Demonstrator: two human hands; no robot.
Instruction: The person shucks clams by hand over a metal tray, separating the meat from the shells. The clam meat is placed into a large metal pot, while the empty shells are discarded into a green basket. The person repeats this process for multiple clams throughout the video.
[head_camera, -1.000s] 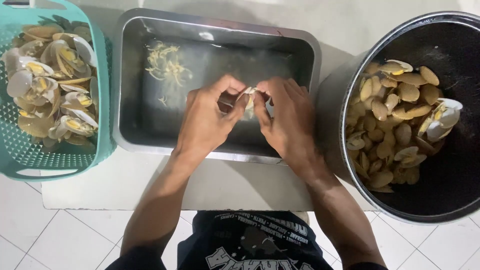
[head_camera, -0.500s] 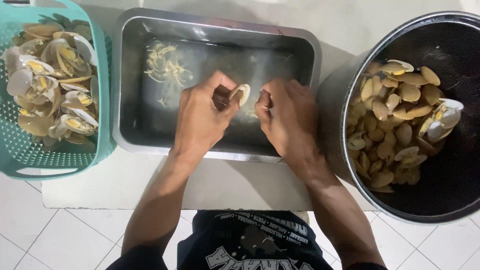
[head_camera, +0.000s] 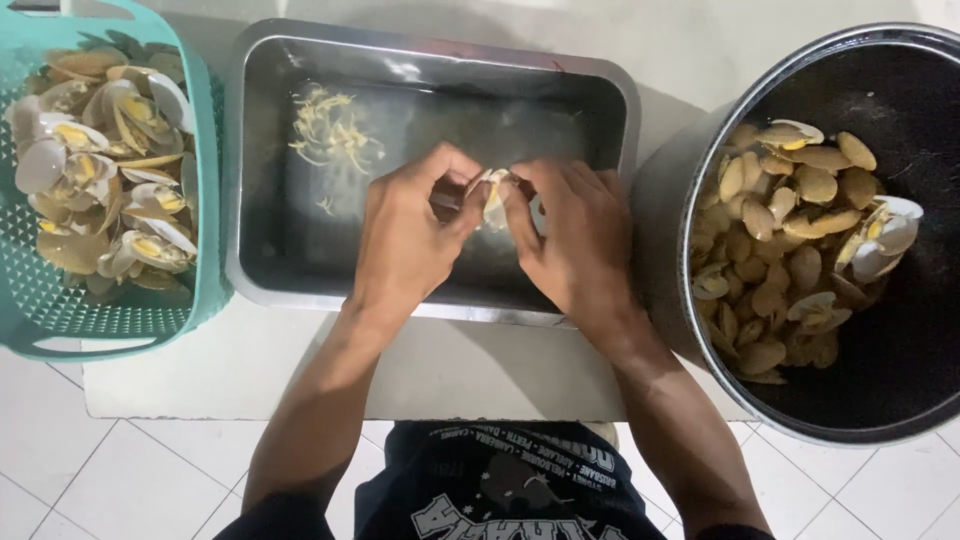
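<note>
Both hands work a clam over the steel tray

White floor tiles show at the bottom of the view, and on them sits a pale slab (head_camera: 300, 370) that carries everything else. At its middle stands a rectangular steel tray (head_camera: 620, 95), the landmark for all that follows. Over the tray's near half, the left hand (head_camera: 405, 235) and the right hand (head_camera: 575, 235) meet thumb to thumb, and both close their fingertips on one opened clam (head_camera: 493, 198), its pale shell halves parted and held just above the tray floor. Each hand pinches narrowly on the shell; how far the shell is spread I cannot tell, as the fingers cover most of it.

Toward the tray's far left corner lies a small heap of yellowish clam meat (head_camera: 330, 135), well apart from the hands. Left of the tray, touching its side or just beside it, stands a teal plastic basket (head_camera: 110, 320) filled with empty open shells (head_camera: 100, 180). Right of the tray stands a large dark round pot (head_camera: 900, 400), and in it lies a pile of tan closed clams (head_camera: 780, 250), with a few gaping ones on top
</note>
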